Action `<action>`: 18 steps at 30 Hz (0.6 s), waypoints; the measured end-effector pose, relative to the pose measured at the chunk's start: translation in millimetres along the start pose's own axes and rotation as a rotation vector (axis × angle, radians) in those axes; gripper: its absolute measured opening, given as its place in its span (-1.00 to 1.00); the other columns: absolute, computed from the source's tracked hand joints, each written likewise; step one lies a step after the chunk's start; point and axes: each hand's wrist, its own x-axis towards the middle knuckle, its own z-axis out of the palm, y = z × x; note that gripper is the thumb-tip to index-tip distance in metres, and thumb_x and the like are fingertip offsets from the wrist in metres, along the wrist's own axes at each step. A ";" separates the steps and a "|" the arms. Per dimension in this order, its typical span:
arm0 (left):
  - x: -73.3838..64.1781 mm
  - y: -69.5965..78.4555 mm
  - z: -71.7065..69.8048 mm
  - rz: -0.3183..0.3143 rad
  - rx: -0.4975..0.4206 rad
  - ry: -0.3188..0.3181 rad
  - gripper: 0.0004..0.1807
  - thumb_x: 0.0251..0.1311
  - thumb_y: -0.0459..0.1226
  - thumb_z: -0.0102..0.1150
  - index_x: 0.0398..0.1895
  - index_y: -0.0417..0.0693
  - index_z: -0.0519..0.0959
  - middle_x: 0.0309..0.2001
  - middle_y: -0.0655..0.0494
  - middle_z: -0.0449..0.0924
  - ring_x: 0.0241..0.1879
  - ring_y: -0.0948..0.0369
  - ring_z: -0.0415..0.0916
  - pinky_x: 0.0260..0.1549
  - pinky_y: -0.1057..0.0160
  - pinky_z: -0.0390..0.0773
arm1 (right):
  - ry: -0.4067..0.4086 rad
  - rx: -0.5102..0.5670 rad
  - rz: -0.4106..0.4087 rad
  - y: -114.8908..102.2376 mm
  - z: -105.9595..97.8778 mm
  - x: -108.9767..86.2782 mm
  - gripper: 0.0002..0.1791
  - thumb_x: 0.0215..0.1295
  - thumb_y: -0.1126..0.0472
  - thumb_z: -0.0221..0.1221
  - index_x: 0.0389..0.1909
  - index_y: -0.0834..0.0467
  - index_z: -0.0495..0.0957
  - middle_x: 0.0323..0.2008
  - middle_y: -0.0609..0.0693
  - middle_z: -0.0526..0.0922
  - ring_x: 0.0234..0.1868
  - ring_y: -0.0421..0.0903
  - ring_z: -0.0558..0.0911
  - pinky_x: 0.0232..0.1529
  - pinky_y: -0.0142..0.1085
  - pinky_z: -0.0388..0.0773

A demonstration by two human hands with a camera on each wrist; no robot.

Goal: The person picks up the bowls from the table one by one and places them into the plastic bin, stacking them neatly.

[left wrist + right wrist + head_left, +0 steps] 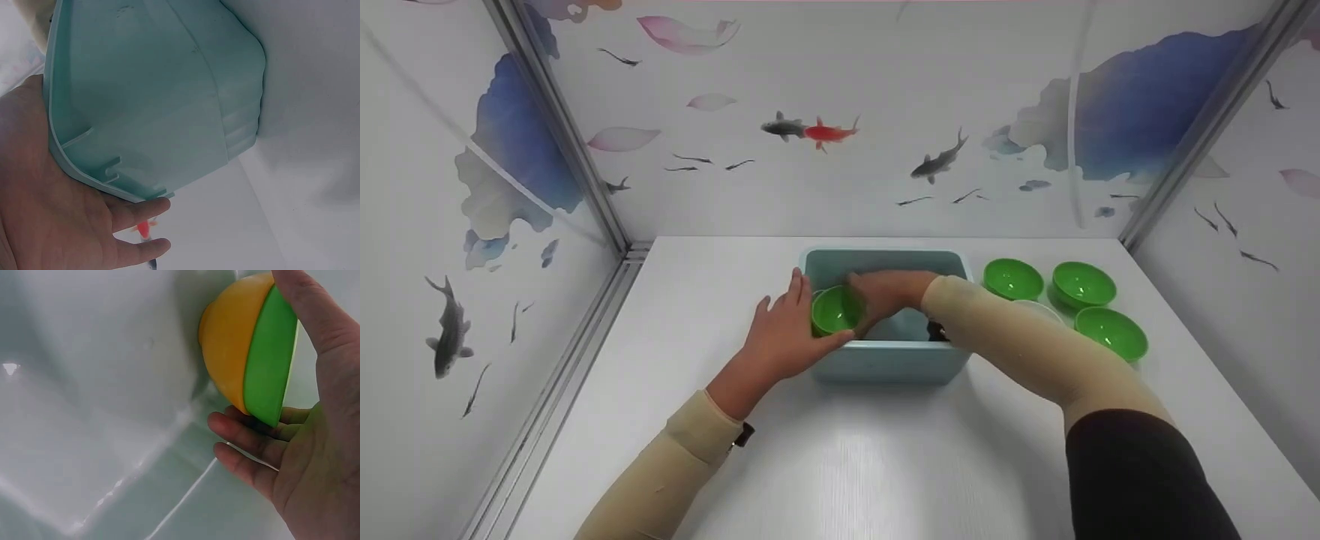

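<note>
A green bowl (837,310) tilts inside the left part of a pale blue-green plastic bin (885,365). My right hand (885,294) reaches into the bin and grips the bowl by its edge. The right wrist view shows the bowl (264,354) with a green upper part and an orange lower part; I cannot tell whether it is one bowl or two nested. My left hand (789,330) rests against the bin's left rim with its fingers extended. In the left wrist view, that hand (62,202) touches the rim of the bin (146,101) from outside.
Right of the bin stand several green bowls (1084,285) on the white table (885,457). A white-rimmed item (1039,307) is partly hidden by my right forearm. A small dark thing (936,331) shows inside the bin. Patterned walls (870,67) enclose the back and sides.
</note>
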 end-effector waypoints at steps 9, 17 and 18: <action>-0.4 1.2 0.1 0.001 0.004 0.005 0.39 0.34 0.59 0.00 0.81 -0.29 -0.08 0.81 -0.21 -0.15 0.63 -0.17 0.29 0.62 -0.35 0.02 | -0.001 0.131 0.060 7.7 -9.6 -5.6 0.19 0.04 -0.37 0.65 0.49 0.24 0.36 0.23 0.15 0.64 0.18 0.03 0.62 0.32 -0.03 0.57; 0.6 0.1 -0.2 -0.002 0.002 -0.005 0.40 0.32 0.60 -0.01 0.81 -0.28 -0.09 0.81 -0.21 -0.18 0.63 -0.16 0.29 0.63 -0.33 0.01 | 0.018 0.119 0.035 13.4 -31.8 -22.1 0.10 0.26 -0.33 0.54 0.58 0.28 0.37 0.29 0.21 0.66 0.29 0.12 0.65 0.37 0.08 0.57; 0.8 0.0 -0.3 -0.002 0.003 -0.006 0.41 0.32 0.61 -0.02 0.81 -0.29 -0.10 0.81 -0.21 -0.18 0.63 -0.16 0.29 0.63 -0.33 0.00 | 0.029 0.117 0.026 14.0 -34.8 -25.5 0.06 0.31 -0.30 0.52 0.57 0.29 0.38 0.29 0.21 0.67 0.30 0.14 0.65 0.37 0.09 0.57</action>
